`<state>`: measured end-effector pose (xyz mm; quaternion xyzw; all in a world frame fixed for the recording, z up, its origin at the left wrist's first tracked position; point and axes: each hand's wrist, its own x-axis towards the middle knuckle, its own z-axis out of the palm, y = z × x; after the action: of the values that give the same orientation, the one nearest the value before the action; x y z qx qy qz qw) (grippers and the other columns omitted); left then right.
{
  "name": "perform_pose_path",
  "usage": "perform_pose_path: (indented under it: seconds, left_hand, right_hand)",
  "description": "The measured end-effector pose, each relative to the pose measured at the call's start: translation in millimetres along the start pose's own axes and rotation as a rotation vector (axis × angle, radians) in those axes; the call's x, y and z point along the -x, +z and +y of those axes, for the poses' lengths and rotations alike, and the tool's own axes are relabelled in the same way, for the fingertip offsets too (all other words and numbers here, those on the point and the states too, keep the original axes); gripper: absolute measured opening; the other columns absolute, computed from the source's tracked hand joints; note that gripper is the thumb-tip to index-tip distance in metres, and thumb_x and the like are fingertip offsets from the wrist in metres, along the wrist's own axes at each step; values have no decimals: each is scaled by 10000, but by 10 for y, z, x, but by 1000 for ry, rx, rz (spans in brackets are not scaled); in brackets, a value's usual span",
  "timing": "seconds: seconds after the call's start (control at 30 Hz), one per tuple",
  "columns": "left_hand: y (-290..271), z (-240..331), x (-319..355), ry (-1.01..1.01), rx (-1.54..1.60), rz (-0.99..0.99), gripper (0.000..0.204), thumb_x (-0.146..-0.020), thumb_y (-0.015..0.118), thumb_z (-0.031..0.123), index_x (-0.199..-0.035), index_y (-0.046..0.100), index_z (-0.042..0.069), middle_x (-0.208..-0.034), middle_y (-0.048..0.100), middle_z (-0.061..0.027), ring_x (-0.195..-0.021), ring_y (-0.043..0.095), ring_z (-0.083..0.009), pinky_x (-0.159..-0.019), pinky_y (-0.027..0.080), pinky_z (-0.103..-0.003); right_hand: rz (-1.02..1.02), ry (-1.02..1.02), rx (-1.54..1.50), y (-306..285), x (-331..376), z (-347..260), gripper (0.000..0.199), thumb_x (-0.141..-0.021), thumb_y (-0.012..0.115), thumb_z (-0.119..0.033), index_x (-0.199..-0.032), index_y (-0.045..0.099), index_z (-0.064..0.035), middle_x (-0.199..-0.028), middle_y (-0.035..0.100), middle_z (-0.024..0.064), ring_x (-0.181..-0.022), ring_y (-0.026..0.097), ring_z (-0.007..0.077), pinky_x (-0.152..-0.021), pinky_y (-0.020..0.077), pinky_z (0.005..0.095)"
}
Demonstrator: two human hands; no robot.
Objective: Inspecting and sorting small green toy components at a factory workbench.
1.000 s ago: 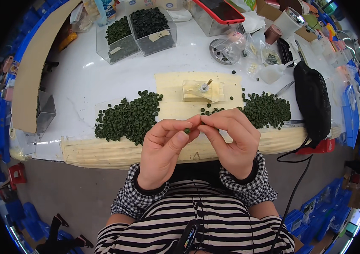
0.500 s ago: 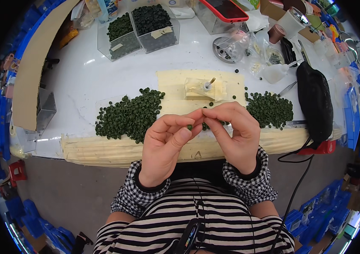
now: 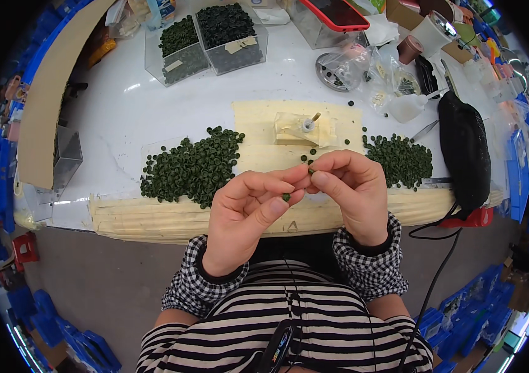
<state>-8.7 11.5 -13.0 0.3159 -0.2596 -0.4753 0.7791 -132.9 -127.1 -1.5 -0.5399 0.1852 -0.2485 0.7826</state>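
1. Small green disc [image 3: 286, 197] is sitting between the thumb and forefinger of the left hand [image 3: 239, 211], above the near edge of the table; those two digits are clamping on it.
2. A second green piece [image 3: 312, 171] is showing at the tips of the right hand [image 3: 359, 196], whose thumb and forefinger are pinching it; the left hand's other fingers are reaching close beside it.
3. Just beyond the hands, a few loose green discs [image 3: 312, 151] are lying on a pale yellow sheet [image 3: 255, 118], near a wrapped block [image 3: 289, 132] that is bearing a short peg [image 3: 315, 117].
4. A large heap of green discs [image 3: 193, 165] is spreading on the left, and a smaller heap [image 3: 399, 160] is lying on the right.
5. On the right, tweezers [image 3: 426, 128] are resting between the smaller heap and a black mesh pouch [image 3: 463, 149]; a white squeeze bottle [image 3: 406, 107] is lying farther back.
6. At the back of the white table [image 3: 109, 124], two clear bins [image 3: 174, 73] [image 3: 236, 59] are holding more small pieces, and a red-cased phone [image 3: 336, 13] is resting on a clear box [image 3: 320, 37].
7. On the far left, a cardboard sheet [image 3: 59, 93] is standing along the table.
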Motion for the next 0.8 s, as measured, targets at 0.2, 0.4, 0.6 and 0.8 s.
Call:
perform_pose_path:
  seconds: [0.2,0.4,0.6,0.8]
  left_hand:
    - [4,9,3,5,-17,-12,150,-932,570,-2,-1078,580,-40,-1303,544,-253,-1174,583,-291,-1015,478,-364]
    - [5,22,12,7,-36,6,151,-933,571,0,-1078,580,-40,-1294,552,-251,-1170,587,-287,-1010,482,-360]
    - [13,4,11,-2,-36,29,162,-931,574,-3,-1089,581,-41,-1273,569,-240,-1144,601,-264,-1000,489,-354]
    - [-9,-43,29,-14,-65,84,174,-918,588,-25,-1091,593,-36,-1221,612,-208,-1114,613,-222,-980,492,-332]
  right_hand:
    - [-11,-7,17,-1,14,19,127,-909,633,-19,-1017,630,47,-916,689,88,-836,664,135,-763,533,248]
    - [-9,-99,71,39,35,52,113,-909,615,12,-1015,626,48,-963,661,91,-878,657,138,-787,526,249]
    - [51,-258,246,76,52,90,105,-876,630,41,-981,630,37,-962,636,91,-861,633,128,-766,515,253]
    - [110,-638,710,211,66,37,179,-729,722,71,-874,676,-24,-835,639,91,-750,608,223,-657,490,289]
